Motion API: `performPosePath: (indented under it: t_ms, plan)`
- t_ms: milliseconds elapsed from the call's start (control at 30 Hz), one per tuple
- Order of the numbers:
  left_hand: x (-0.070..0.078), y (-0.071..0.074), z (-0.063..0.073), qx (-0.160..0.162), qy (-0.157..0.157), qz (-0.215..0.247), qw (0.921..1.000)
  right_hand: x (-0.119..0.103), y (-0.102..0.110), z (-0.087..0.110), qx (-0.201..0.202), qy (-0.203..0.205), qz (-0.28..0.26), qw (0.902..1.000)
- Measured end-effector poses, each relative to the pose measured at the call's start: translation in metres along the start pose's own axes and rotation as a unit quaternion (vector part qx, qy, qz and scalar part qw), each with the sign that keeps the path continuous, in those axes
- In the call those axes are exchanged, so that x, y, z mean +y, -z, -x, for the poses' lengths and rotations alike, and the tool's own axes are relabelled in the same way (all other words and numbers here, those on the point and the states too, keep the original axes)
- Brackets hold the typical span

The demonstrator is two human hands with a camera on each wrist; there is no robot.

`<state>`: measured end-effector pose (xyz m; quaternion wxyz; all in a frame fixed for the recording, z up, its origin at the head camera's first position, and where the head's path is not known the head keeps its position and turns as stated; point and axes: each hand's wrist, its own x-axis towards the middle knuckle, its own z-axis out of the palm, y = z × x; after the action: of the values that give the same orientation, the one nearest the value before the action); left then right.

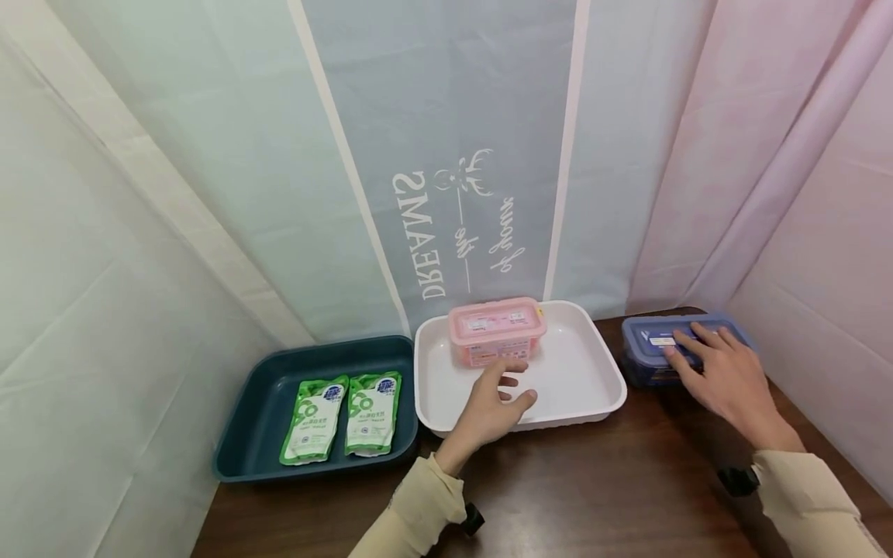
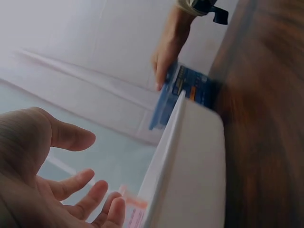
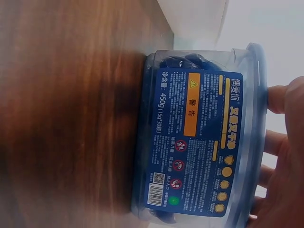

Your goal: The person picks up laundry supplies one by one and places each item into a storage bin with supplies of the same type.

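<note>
My right hand rests on the lid of a blue plastic box, its fingers spread over the top. In the right wrist view the box shows a clear side with a dark blue printed label, and dark contents show through it. My left hand hovers over the front of a white tray, thumb and fingers apart with nothing between them. Just beyond its fingers, a pink lidded box sits in that tray. The left wrist view shows only a corner of this pink box.
To the left, a dark teal tray touches or nearly touches the white one. Two green and white pouches, a left one and a right one, lie in it. A curtain hangs behind the brown wooden table.
</note>
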<state>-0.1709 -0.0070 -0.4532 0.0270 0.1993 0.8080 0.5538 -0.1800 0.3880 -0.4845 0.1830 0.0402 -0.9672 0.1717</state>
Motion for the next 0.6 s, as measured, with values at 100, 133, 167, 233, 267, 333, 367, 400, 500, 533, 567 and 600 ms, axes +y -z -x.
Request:
performPosePath:
  t_ms: [100, 133, 167, 233, 267, 333, 367, 400, 500, 533, 567, 600]
  plan:
    - [0.002, -0.01, 0.003, -0.013, 0.0, 0.023, 0.9997, -0.003, 0.003, 0.009, 0.001, 0.001, 0.0, 1.0]
    - [0.004, -0.014, 0.004, -0.017, 0.002, 0.03, 0.9994, -0.004, 0.004, 0.012, 0.002, 0.0, -0.001, 1.0]
    - [0.004, -0.017, 0.004, -0.021, 0.003, 0.037, 0.9991, -0.005, 0.004, 0.015, 0.002, -0.001, -0.001, 1.0]
    - [0.006, -0.026, 0.006, -0.028, 0.002, 0.051, 0.9983, -0.006, 0.005, 0.021, 0.006, -0.002, -0.004, 1.0]
    - [0.007, -0.03, 0.006, -0.031, 0.002, 0.06, 0.9977, -0.007, 0.005, 0.024, 0.008, -0.002, -0.006, 0.9999]
    - [0.009, -0.038, 0.008, -0.034, 0.0, 0.078, 0.9964, -0.008, 0.006, 0.029, 0.015, 0.0, -0.008, 0.9998]
    - [0.01, -0.042, 0.008, -0.035, -0.004, 0.083, 0.9959, -0.008, 0.007, 0.032, 0.019, 0.002, -0.01, 0.9998]
    - [0.01, -0.046, 0.009, -0.037, -0.007, 0.088, 0.9954, -0.009, 0.007, 0.034, 0.022, 0.004, -0.012, 0.9997]
    - [0.012, -0.059, 0.013, -0.043, -0.026, 0.095, 0.9942, -0.011, 0.01, 0.044, 0.029, 0.005, -0.018, 0.9994]
    - [0.013, -0.063, 0.014, -0.046, -0.034, 0.091, 0.9942, -0.012, 0.01, 0.047, 0.029, 0.003, -0.02, 0.9994]
    - [0.013, -0.066, 0.016, -0.048, -0.042, 0.087, 0.9941, -0.013, 0.011, 0.05, 0.028, 0.0, -0.021, 0.9994]
    - [0.014, -0.07, 0.017, -0.053, -0.048, 0.086, 0.9937, -0.014, 0.012, 0.054, 0.027, -0.003, -0.023, 0.9994]
